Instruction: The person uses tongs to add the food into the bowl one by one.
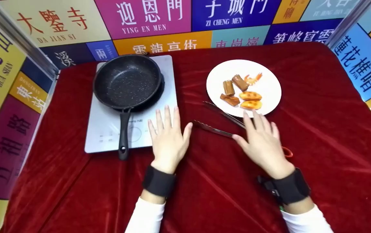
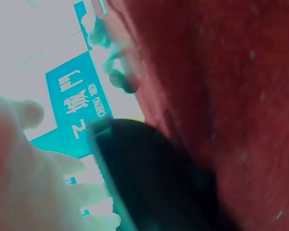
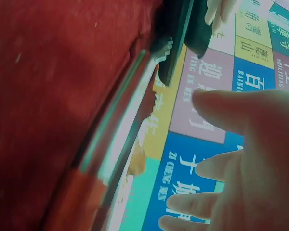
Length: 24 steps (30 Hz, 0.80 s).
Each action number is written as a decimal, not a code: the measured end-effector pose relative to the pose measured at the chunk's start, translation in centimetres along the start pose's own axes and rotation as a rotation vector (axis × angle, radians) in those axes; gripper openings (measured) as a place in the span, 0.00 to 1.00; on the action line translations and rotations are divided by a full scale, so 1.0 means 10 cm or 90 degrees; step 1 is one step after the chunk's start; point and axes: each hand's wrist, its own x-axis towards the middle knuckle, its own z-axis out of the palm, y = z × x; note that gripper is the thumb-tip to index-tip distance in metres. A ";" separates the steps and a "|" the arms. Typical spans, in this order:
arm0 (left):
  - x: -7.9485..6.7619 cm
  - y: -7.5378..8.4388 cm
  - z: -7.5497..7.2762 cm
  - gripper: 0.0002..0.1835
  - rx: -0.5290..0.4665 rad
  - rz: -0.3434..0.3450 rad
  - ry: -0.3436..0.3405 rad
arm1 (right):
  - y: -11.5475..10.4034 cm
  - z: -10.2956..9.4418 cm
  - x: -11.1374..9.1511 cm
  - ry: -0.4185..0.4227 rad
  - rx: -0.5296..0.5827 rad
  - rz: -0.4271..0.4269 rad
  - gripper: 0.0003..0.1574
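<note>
Tongs (image 1: 219, 131): lying on the red-cloth surface (image 1: 211, 194), right of centre, between the hotplate (image 1: 107, 121) and the plate (image 1: 268, 89). Long axis oblique, near right to far left. Tips point to the far left; the two metal arms stand spread, with a clear gap between them. Handle end runs beneath the right grip (image 1: 264, 147) in the head view, so that stretch is hidden. An orange loop (image 1: 290, 152) shows just right of that hand.

Right grip: palm down, fingers straight and fanned, thumb well out to the left; holds nothing. In the right wrist view a gap shows between the thumb and the tongs. Fingertips overlap the plate's near rim from above; contact there cannot be told.

Left grip (image 1: 168, 139): palm down, fingers extended and spread, thumb out to the right; also holding nothing. It lies over the near right edge of the hotplate; whether it touches cannot be told.

Frying pan (image 1: 127, 84): on the far part of the hotplate, at left. Handle points to the near side, its axis close to straight near–far, end just past the hotplate's near edge.

Plate, far right: three brown pieces (image 1: 228, 87) on the left half, a shrimp (image 1: 252, 79) at the far side, two yellow pieces (image 1: 250, 96) one behind the other on the near side.
</note>
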 end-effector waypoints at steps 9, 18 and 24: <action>-0.09 -0.18 -0.30 0.36 0.067 0.013 0.079 | 0.24 -0.02 -0.05 -0.022 0.071 0.038 0.49; -0.18 -0.54 -0.53 0.40 0.069 -0.046 0.139 | 0.37 0.03 -0.12 -0.037 0.102 0.053 0.55; -0.20 -0.81 -0.62 0.43 0.009 -0.101 0.167 | 0.40 0.09 -0.14 -0.042 0.093 0.048 0.56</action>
